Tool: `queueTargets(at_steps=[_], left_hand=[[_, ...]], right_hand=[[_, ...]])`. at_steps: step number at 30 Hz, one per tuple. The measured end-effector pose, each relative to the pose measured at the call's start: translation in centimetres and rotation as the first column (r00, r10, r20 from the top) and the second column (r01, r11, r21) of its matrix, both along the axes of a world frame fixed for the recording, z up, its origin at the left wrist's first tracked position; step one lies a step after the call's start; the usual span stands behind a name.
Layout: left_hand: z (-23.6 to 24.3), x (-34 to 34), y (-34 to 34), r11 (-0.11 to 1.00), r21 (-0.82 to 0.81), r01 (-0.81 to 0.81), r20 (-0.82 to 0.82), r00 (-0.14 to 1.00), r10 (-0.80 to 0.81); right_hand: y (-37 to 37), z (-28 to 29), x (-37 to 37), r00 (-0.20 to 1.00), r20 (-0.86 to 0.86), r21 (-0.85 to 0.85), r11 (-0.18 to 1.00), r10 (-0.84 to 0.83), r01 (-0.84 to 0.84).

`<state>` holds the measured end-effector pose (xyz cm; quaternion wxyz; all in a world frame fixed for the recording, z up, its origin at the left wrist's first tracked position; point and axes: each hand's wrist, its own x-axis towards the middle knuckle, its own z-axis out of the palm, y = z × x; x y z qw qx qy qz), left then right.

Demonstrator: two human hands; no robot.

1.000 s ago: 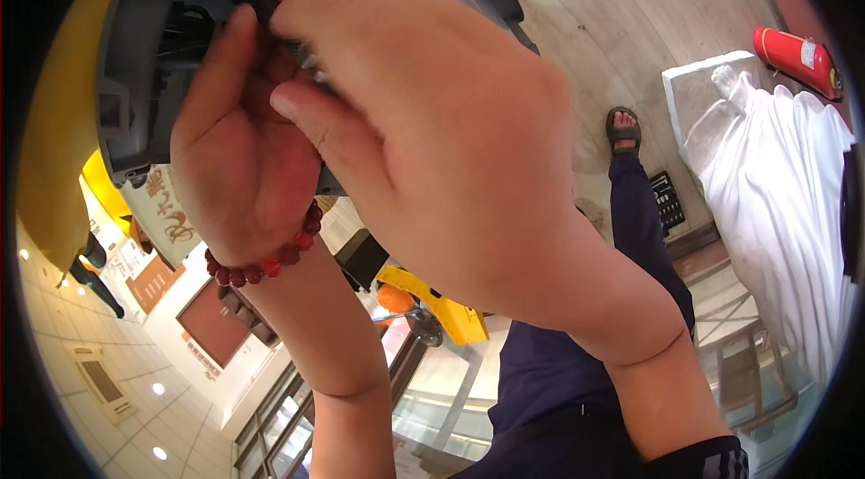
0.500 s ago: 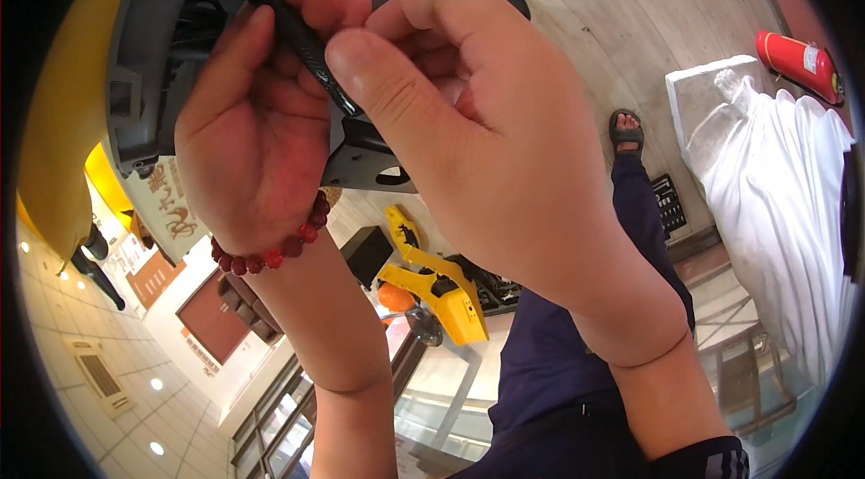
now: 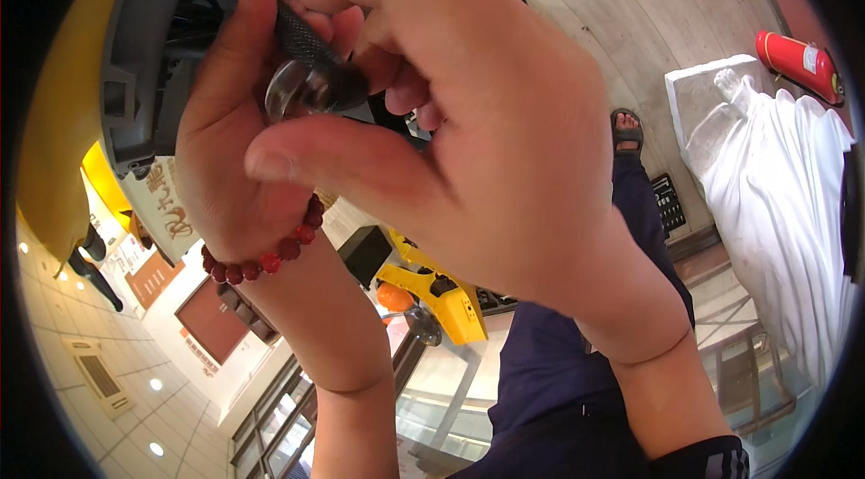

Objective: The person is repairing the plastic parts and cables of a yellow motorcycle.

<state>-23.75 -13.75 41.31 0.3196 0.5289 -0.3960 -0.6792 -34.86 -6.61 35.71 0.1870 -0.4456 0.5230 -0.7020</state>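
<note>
A black knurled handle with a shiny, rounded end slants between both hands at the upper left; its far end is hidden. My left hand, wearing a red bead bracelet, grips it between thumb and fingers, palm turned up. Around the shiny end curl the fingers of my right hand. The right thumb is stretched out below that end, across the left palm. Directly behind the hands is a dark grey plastic housing with a bolt hole and dark cables, joined to a yellow body panel.
Yellow plastic parts lie below the hands beside a black box and an orange ball-like thing. A socket set sits near my sandalled foot. At right are a white-draped form and a red fire extinguisher.
The handle has turned so that its shiny rounded end shows. My right thumb has come off it and moved down and left, while the right hand has shifted slightly upward.
</note>
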Motion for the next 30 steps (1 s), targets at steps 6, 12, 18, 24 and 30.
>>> queueTargets(at_steps=[6,12,18,24,30], left_hand=[[-0.4,0.9,-1.6,0.983,0.091,0.158,-0.342,0.932,-0.118],[-0.6,1.7,-1.3,0.994,0.070,0.086,-0.375,0.925,-0.053],[0.2,1.1,-1.0,0.967,0.249,-0.043,-0.407,0.902,0.145],[1.5,2.1,-0.9,0.908,0.419,-0.008,-0.506,0.828,0.241],[2.9,3.7,0.9,0.868,0.493,0.061,-0.574,0.772,0.272]], right_hand=[[-1.5,1.5,-3.9,0.986,-0.080,0.304,0.946,0.145,-0.115],[-7.1,1.8,-4.4,0.913,-0.098,0.333,0.878,0.395,-0.344],[-11.3,1.3,-1.0,0.975,-0.129,0.421,0.900,0.180,-0.110],[-12.0,0.4,1.1,0.982,-0.188,0.374,0.923,-0.027,0.097],[-11.5,1.1,2.2,0.972,-0.204,0.386,0.902,-0.119,0.192]])
